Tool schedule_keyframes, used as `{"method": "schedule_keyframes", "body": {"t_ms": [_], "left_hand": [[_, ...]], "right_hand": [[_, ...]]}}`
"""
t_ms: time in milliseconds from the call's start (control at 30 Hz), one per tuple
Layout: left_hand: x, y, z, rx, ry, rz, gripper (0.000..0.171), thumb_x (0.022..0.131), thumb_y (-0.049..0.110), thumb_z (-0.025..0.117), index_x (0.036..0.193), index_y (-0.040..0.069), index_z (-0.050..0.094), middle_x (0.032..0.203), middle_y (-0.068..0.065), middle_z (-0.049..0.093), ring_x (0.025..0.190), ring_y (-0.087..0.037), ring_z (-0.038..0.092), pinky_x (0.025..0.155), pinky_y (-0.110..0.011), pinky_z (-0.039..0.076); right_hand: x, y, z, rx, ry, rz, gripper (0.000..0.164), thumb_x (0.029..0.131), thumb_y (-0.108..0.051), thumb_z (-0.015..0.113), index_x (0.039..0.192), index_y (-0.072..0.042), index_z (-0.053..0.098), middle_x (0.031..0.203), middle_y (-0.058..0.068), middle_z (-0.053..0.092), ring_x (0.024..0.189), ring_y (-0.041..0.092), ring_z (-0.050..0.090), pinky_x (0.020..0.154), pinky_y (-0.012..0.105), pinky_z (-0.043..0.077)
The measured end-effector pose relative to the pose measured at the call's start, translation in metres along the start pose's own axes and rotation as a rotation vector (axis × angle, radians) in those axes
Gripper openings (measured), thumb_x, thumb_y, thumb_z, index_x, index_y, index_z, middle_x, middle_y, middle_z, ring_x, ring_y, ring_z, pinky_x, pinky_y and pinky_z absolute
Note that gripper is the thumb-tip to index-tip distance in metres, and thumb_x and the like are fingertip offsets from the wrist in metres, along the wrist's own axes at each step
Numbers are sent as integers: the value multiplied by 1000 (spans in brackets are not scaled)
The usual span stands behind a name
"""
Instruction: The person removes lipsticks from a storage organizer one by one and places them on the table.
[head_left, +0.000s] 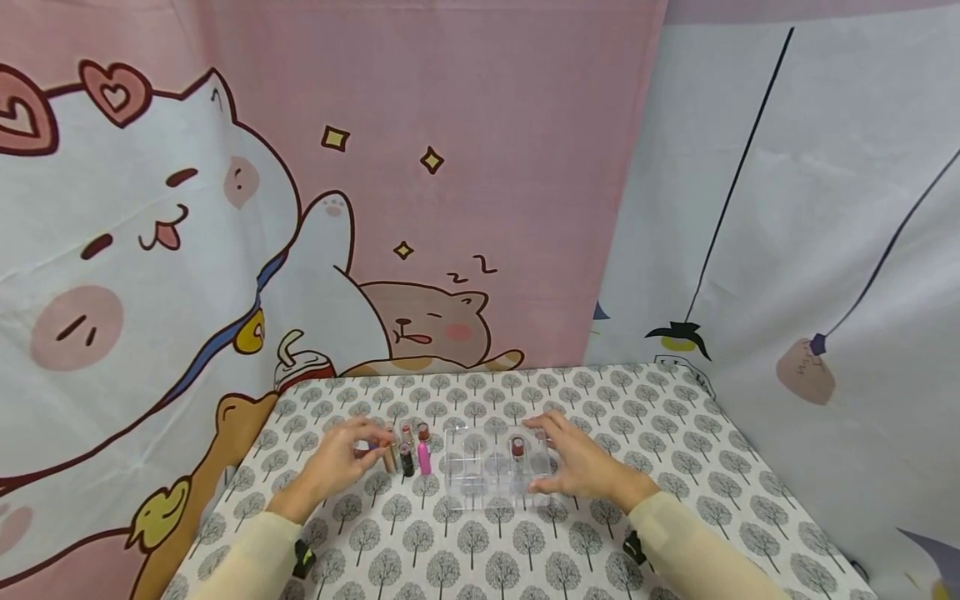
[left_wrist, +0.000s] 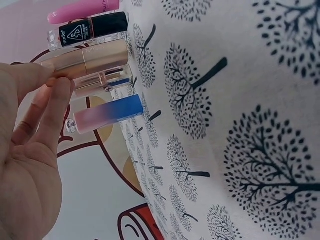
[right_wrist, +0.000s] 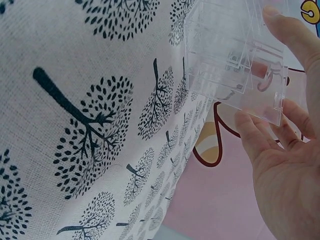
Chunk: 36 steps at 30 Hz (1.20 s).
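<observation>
In the left wrist view, my left hand [head_left: 341, 457] pinches the top of a gold lipstick tube [left_wrist: 102, 59] between thumb and fingers; its base is at the cloth. Beside it stand a black lipstick with a clear end [left_wrist: 95, 29], a pink tube [left_wrist: 85, 10], a tube with a clear case [left_wrist: 95, 84] and a pink-to-blue tube [left_wrist: 110, 113]. To the right is a clear divided organizer [head_left: 468, 492], its right end held between the thumb and fingers of my right hand [head_left: 585, 465]. One dark-red-capped lipstick [head_left: 517, 450] stands in a right-side compartment.
A tree-print cloth [head_left: 442, 567] covers the table. Another tube with a dark red cap [head_left: 423, 431] stands behind the pink one. Cartoon-printed curtains [head_left: 480, 167] hang behind the table and along its sides.
</observation>
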<state>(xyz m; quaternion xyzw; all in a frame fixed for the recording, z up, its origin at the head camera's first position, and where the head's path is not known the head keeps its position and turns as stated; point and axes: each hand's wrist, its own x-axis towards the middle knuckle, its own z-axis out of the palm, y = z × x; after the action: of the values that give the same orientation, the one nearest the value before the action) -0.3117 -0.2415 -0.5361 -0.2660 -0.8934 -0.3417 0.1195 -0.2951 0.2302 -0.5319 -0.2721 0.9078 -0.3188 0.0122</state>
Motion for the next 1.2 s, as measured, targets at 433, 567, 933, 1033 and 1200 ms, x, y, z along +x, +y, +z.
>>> {"method": "schedule_keyframes", "body": {"t_ms": [433,567,933,1033,1200], "left_hand": [[-2,-1,3,3,-38,-48,30,100,-5,85,127,8,87,123,-8,82,113,-32,80,98,-35,75],[-2,-1,2,9,-39,-43,31,100,-5,85,127,9,87,123,-7,81,113,-32,79,98,-34,75],[-2,-2,2,-49,-46,-68,30,100,-6,85,126,8,87,127,-8,79,113,-33,78,98,-31,75],[-2,-2,3,-52,-45,-60,30,100,-6,85,127,8,87,128,-8,78,112,-32,78,98,-31,75],[-3,-1,4,-55,-35,-42,31,99,-7,85,128,6,86,128,-9,79,112,-32,78,98,-30,75]], "right_hand": [[1,1,2,-12,2,-4,107,86,-41,105,173,-16,47,168,13,53,141,46,72,119,59,67],[1,1,1,-31,7,-3,107,86,-41,105,173,-16,47,167,11,54,140,44,72,119,59,68],[2,2,1,-45,21,-21,107,86,-41,105,172,-14,48,165,13,55,137,44,73,117,60,69],[1,2,0,-42,19,-21,106,85,-42,105,172,-16,49,165,13,55,138,45,73,117,60,69],[1,3,0,-29,13,-21,107,86,-43,105,172,-16,48,166,13,54,139,46,72,117,60,68]]}}
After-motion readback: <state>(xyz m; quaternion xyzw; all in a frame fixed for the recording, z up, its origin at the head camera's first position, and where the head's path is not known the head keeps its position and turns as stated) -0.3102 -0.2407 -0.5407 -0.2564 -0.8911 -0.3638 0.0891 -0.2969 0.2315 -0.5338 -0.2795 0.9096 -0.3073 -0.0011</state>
